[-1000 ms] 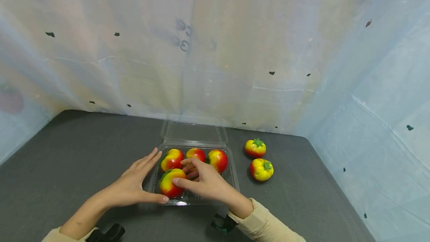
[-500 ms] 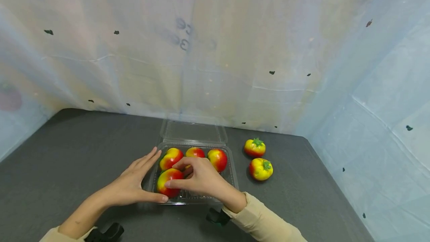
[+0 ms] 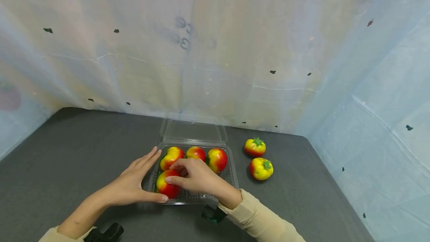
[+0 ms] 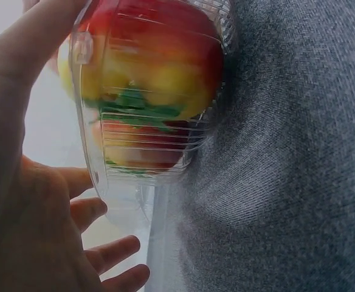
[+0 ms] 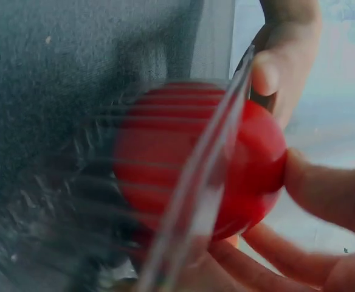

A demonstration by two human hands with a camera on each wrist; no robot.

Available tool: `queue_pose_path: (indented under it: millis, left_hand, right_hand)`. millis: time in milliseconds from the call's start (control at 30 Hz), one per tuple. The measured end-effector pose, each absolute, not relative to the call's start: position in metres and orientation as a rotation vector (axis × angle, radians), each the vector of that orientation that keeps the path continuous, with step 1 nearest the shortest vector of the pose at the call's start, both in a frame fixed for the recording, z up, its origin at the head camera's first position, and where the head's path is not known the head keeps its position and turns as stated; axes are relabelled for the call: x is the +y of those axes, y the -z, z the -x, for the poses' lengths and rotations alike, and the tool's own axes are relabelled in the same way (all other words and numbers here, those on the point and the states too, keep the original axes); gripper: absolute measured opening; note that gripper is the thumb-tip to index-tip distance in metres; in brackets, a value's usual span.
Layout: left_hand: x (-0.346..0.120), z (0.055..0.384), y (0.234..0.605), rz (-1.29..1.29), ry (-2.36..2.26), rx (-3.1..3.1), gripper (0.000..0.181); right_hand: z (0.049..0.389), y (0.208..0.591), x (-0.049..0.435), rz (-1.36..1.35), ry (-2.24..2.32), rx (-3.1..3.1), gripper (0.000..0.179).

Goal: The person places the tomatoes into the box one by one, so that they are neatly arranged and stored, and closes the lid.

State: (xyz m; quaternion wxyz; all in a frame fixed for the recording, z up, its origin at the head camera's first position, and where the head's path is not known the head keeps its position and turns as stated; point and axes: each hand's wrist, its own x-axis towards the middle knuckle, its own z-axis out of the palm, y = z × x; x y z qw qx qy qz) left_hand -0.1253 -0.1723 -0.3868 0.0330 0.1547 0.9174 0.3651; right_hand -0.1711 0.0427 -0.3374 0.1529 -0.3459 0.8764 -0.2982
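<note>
A clear plastic clamshell box (image 3: 231, 176) lies with its lid folded back. Its back row holds three red-and-yellow bell peppers, the left (image 3: 172, 158), middle (image 3: 196, 153) and right (image 3: 217, 160) ones. In the front left corner sits another bell pepper (image 3: 167, 184), which my right hand (image 3: 198, 176) holds between thumb and fingers. Through the box wall in the right wrist view, that pepper's red side (image 5: 171, 152) shows. My left hand (image 3: 129, 186) spreads along the box's left side, fingers straight, thumb at the front corner. The left wrist view shows its fingers (image 4: 113, 252) beside the rim.
Two more bell peppers, a rear one (image 3: 255, 147) and a nearer one (image 3: 261, 168), lie on the dark table (image 3: 302, 204) right of the box. The open lid (image 3: 193, 132) reaches back to the plastic sheeting (image 3: 218, 66), which walls the table's back and sides.
My right hand has shifted slightly left with the front bell pepper, which has turned so its green stem no longer shows on top. The left hand has stayed by the box.
</note>
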Motion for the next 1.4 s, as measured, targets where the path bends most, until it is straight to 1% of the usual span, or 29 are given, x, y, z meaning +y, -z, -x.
queue_pose_path:
  millis: [167,367,533,733,900,1400]
  left_hand:
    - [-0.172,0.125,0.386,-0.473,-1.143,2.819,0.114]
    - [-0.172,0.126,0.389,-0.48,-1.164,2.797,0.113]
    - [-0.174,0.126,0.389,-0.469,-1.174,2.782,0.113]
    - [-0.173,0.126,0.389,-0.478,-1.186,2.77,0.113]
    - [-0.172,0.126,0.39,-0.47,-1.19,2.775,0.113]
    - [-0.171,0.126,0.39,-0.479,-1.168,2.803,0.114]
  right_hand:
    - [0.17,0.338,0.046,0.907,0.926,2.464,0.026]
    - [0.172,0.345,0.05,1.051,0.953,2.39,0.021]
    - [0.166,0.348,0.05,1.13,0.935,2.396,0.023]
    - [0.162,0.344,0.056,1.053,0.981,2.394,0.032]
    - [0.161,0.343,0.064,0.998,1.071,2.371,0.036]
    - [0.165,0.345,0.101,0.897,1.501,2.327,0.031]
